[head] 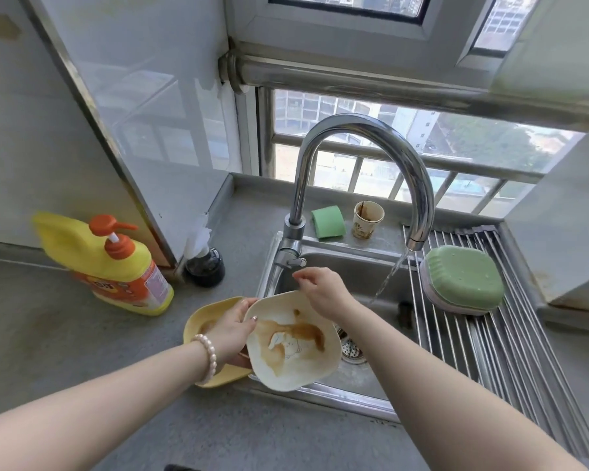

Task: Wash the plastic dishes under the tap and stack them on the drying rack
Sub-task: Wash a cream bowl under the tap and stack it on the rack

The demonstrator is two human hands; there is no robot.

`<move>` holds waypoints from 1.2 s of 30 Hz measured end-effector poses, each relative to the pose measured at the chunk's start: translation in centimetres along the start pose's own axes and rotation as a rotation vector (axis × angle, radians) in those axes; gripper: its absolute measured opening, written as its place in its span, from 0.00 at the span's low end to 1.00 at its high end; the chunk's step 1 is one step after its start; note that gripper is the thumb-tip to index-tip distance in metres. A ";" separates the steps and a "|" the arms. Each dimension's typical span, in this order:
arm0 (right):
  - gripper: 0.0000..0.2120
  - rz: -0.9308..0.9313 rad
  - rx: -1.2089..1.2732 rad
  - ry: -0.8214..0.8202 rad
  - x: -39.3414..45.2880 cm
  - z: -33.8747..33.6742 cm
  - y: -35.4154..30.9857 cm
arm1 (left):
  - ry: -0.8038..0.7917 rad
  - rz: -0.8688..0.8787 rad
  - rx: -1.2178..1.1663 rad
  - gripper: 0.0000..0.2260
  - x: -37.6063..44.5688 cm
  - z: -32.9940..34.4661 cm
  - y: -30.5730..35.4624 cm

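Note:
My left hand [230, 329] grips the left rim of a cream plastic plate [295, 341] smeared with brown sauce, holding it over the sink's front left corner. A yellow plate [204, 322], also stained, lies under it on the counter. My right hand [322, 288] hovers just below the tap handle [291, 261], fingers loosely bent, holding nothing. Water runs from the curved tap [364, 130] spout into the steel sink [371, 270]. A green plastic dish [464, 278] lies upside down on the roll-up drying rack [500, 338] at the right.
A yellow detergent pump bottle [113, 263] stands on the grey counter at left, a dark round container [205, 266] beside it. A green sponge [327, 222] and a stained paper cup [368, 219] sit behind the sink. The drain strainer [351, 348] is visible.

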State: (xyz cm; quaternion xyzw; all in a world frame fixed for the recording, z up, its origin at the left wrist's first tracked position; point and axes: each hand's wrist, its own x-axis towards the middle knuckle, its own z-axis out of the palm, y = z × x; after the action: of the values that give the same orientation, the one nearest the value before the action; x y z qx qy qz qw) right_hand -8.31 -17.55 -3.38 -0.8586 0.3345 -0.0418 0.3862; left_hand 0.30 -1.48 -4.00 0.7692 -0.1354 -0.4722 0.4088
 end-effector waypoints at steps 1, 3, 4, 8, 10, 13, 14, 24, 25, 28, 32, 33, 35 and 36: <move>0.15 0.011 -0.039 -0.056 0.6 0.1 -0.3 | -0.008 -0.007 -0.007 0.11 0.0 -0.1 0.0; 0.16 0.043 -0.052 -0.116 1.9 0.1 -0.6 | -0.020 -0.014 -0.027 0.10 -0.1 -0.4 -0.1; 0.17 0.062 -0.033 -0.119 2.5 0.0 -0.6 | -0.025 -0.018 -0.033 0.10 -0.1 -0.5 -0.2; 0.16 0.077 0.003 -0.049 4.9 -0.6 -0.6 | -0.037 -0.031 -0.044 0.11 0.0 -0.9 -0.2; 0.16 0.092 0.064 -0.018 5.7 -1.2 -0.8 | -0.038 -0.038 -0.063 0.11 0.2 -0.9 -0.2; 0.15 0.057 0.117 -0.001 5.0 -1.6 -1.6 | -0.041 -0.042 -0.095 0.10 0.2 -0.8 -0.1; 0.15 0.020 0.087 0.038 4.0 -1.4 -1.8 | -0.040 -0.045 -0.109 0.10 0.2 -0.7 -0.2; 0.58 -0.067 -0.696 -0.156 -6.4 3.3 1.6 | 0.069 0.051 -0.203 0.16 1.4 1.7 0.0; 0.58 -0.079 -0.658 -0.229 -5.7 3.2 0.9 | 0.061 0.050 -0.235 0.16 1.6 2.2 0.2; 0.48 -0.259 -0.543 -0.435 -6.0 3.1 -0.3 | 0.045 0.066 -0.289 0.13 2.0 2.9 0.8; 0.51 -0.361 -0.615 -0.509 -9.5 0.5 3.7 | 0.011 0.051 -0.185 0.12 2.2 2.7 1.3; 0.55 -0.307 -0.677 -0.472 -9.4 -0.5 4.8 | 0.005 0.045 -0.168 0.13 2.1 2.9 1.4; 0.59 -0.170 -0.740 -0.369 -7.6 -1.6 5.5 | -0.018 0.046 -0.168 0.14 1.9 3.8 1.7; 0.58 -0.124 -0.712 -0.320 -6.7 -1.5 4.9 | -0.027 0.059 -0.182 0.14 1.8 4.5 1.9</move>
State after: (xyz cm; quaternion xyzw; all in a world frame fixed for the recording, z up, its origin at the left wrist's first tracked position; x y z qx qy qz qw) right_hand -16.63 -16.79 -4.54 -0.9531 0.2111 0.1880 0.1083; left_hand -2.23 -5.99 -4.67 0.7182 -0.1200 -0.4806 0.4887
